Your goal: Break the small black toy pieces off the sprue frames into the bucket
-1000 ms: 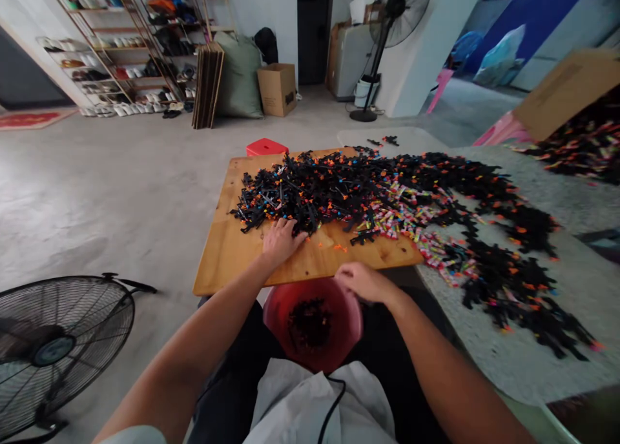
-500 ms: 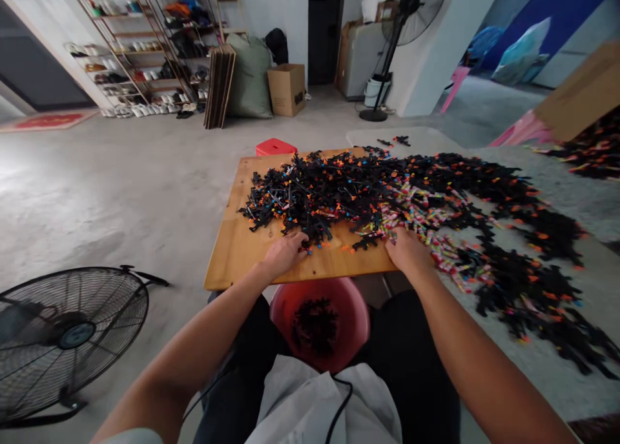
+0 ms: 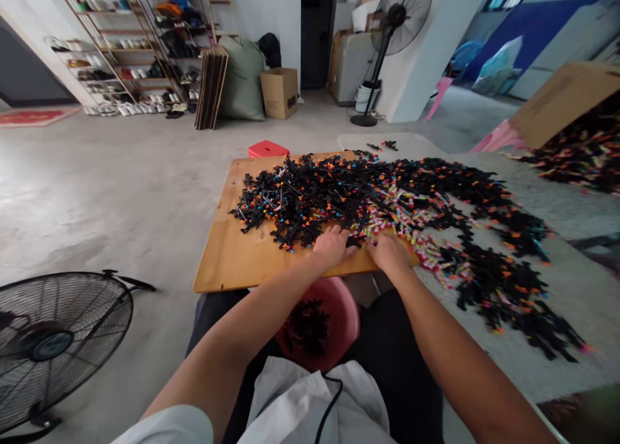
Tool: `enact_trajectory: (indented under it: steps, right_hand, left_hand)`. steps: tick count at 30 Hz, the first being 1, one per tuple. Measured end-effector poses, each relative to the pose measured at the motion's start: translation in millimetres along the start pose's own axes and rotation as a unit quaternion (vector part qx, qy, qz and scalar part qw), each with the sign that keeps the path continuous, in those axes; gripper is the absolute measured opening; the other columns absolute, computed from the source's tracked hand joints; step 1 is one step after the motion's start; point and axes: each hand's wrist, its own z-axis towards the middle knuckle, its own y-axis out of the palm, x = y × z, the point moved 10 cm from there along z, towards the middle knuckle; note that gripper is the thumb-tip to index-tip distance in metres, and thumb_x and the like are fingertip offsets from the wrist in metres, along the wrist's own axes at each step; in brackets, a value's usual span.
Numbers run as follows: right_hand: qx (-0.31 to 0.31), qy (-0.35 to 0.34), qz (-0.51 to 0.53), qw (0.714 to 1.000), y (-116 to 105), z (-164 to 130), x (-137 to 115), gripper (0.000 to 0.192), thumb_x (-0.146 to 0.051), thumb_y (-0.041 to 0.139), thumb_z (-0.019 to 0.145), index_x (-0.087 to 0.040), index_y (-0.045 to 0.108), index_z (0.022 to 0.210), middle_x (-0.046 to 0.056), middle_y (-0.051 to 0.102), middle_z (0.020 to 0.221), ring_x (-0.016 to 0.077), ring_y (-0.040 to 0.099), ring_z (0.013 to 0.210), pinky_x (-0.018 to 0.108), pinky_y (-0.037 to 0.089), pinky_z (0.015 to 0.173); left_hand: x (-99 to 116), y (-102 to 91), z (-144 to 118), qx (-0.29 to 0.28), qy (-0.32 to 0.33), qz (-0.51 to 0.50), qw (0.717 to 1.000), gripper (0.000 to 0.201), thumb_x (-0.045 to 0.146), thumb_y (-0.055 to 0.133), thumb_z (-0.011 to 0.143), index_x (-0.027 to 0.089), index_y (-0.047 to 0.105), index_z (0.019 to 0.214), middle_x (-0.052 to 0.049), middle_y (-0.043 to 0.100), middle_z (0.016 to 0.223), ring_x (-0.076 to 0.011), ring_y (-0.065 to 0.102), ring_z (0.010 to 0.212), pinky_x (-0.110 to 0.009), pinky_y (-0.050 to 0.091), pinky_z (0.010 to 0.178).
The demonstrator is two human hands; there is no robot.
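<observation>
I see my left hand [image 3: 330, 246] and my right hand [image 3: 389, 251] side by side at the near edge of the wooden board [image 3: 232, 260]. Both hands rest palm down with the fingers bent, and the fingertips touch the pile of small black parts [image 3: 329, 195] that lies on the board. I cannot tell if either hand is gripping a part, because the fingers hide what is under them. The black parts have tiny orange and blue bits on them, and they cover the far half of the board. The pile runs off the right side of the board onto the grey table [image 3: 542, 341]. Just below the near edge of the board, on my lap, sits a red bucket [image 3: 343, 315] with more black parts inside it. A red stool [image 3: 267, 149] peeks out behind the far edge of the board. A floor fan [image 3: 53, 341] stands on the ground, well to the left of the board. A cardboard box [image 3: 562, 99] tips over far to the right of the board.
</observation>
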Motion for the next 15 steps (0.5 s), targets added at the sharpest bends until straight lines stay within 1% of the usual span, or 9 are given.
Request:
enact_trajectory:
  steps: [3,6,8,9,10,11,12,14,15]
  right_hand:
    - [-0.002,0.015,0.043,0.999,2.1,2.5,9.4,0.026,-0.034,0.059,0.095,-0.017,0.079,0.098,0.022,0.079,0.105,0.0325,0.074,0.102,0.038,0.050,0.086]
    - [0.030,0.027,0.150,0.988,0.2,-2.8,19.2,0.019,-0.033,0.061,0.089,-0.019,0.075,0.091,0.017,0.079,0.098,0.0305,0.073,0.099,0.037,0.052,0.085]
    - [0.049,0.037,0.276,0.959,1.5,-11.9,21.6,0.016,-0.036,0.064,0.085,-0.021,0.068,0.089,0.012,0.077,0.086,0.0276,0.072,0.086,0.035,0.053,0.078]
    - [0.043,0.036,0.355,0.933,5.0,-17.9,18.5,0.016,-0.038,0.065,0.083,-0.022,0.064,0.089,0.007,0.074,0.078,0.0252,0.070,0.076,0.034,0.054,0.071]
    - [0.027,0.031,0.438,0.898,10.0,-24.7,11.6,0.019,-0.040,0.066,0.082,-0.024,0.061,0.090,0.003,0.070,0.072,0.0224,0.066,0.067,0.033,0.053,0.064]
    - [0.004,0.023,0.519,0.854,15.2,-32.3,1.0,0.022,-0.042,0.067,0.082,-0.025,0.057,0.092,-0.001,0.066,0.068,0.0194,0.062,0.058,0.031,0.051,0.058]
    - [-0.022,0.015,0.591,0.806,19.7,-40.9,-12.1,0.025,-0.044,0.068,0.082,-0.026,0.054,0.093,-0.004,0.064,0.066,0.0167,0.057,0.052,0.029,0.049,0.053]
    - [-0.059,0.009,0.694,0.717,24.6,-59.1,-39.4,0.031,-0.045,0.073,0.080,-0.026,0.052,0.093,-0.006,0.062,0.067,0.0132,0.052,0.049,0.026,0.045,0.048]
    - [-0.068,0.010,0.725,0.686,24.9,-67.9,-51.9,0.033,-0.045,0.076,0.079,-0.026,0.053,0.094,-0.006,0.063,0.068,0.0124,0.052,0.050,0.025,0.045,0.048]
  left_hand:
    - [-6.8,12.6,14.2,-0.032,-0.048,-0.006,0.998,0.042,0.041,0.077,0.090,0.019,0.068,0.126,-0.015,0.068,0.123,-0.0307,0.068,0.113,-0.038,0.055,0.092]
    - [-22.3,10.9,16.4,-0.034,-0.074,-0.089,0.993,0.027,0.036,0.077,0.089,0.020,0.068,0.109,-0.009,0.073,0.103,-0.0256,0.071,0.094,-0.035,0.055,0.084]
    - [-36.2,4.3,12.8,-0.008,-0.104,-0.195,0.975,0.021,0.035,0.078,0.088,0.020,0.065,0.094,-0.004,0.070,0.089,-0.0198,0.068,0.081,-0.030,0.053,0.075]
    - [-43.4,1.4,9.4,0.011,-0.124,-0.268,0.955,0.022,0.035,0.077,0.088,0.020,0.061,0.090,-0.002,0.068,0.083,-0.0165,0.065,0.073,-0.027,0.051,0.068]
    - [-49.9,0.0,4.9,0.030,-0.146,-0.351,0.924,0.023,0.037,0.074,0.088,0.020,0.058,0.088,0.000,0.065,0.078,-0.0135,0.060,0.066,-0.024,0.048,0.062]
    - [-54.5,0.4,-0.3,0.045,-0.165,-0.438,0.882,0.023,0.038,0.071,0.088,0.021,0.056,0.087,0.002,0.062,0.075,-0.0109,0.055,0.059,-0.022,0.043,0.055]
    - [-56.8,1.9,-5.7,0.058,-0.180,-0.520,0.833,0.022,0.038,0.068,0.088,0.021,0.054,0.088,0.003,0.060,0.073,-0.0089,0.050,0.053,-0.021,0.038,0.049]
    - [-55.4,3.9,-16.0,0.079,-0.190,-0.646,0.735,0.020,0.037,0.063,0.085,0.021,0.050,0.088,0.004,0.058,0.072,-0.0062,0.041,0.046,-0.019,0.028,0.043]
    - [-54.1,2.9,-21.0,0.095,-0.190,-0.684,0.698,0.020,0.035,0.063,0.083,0.021,0.049,0.087,0.004,0.058,0.072,-0.0053,0.038,0.045,-0.019,0.025,0.042]
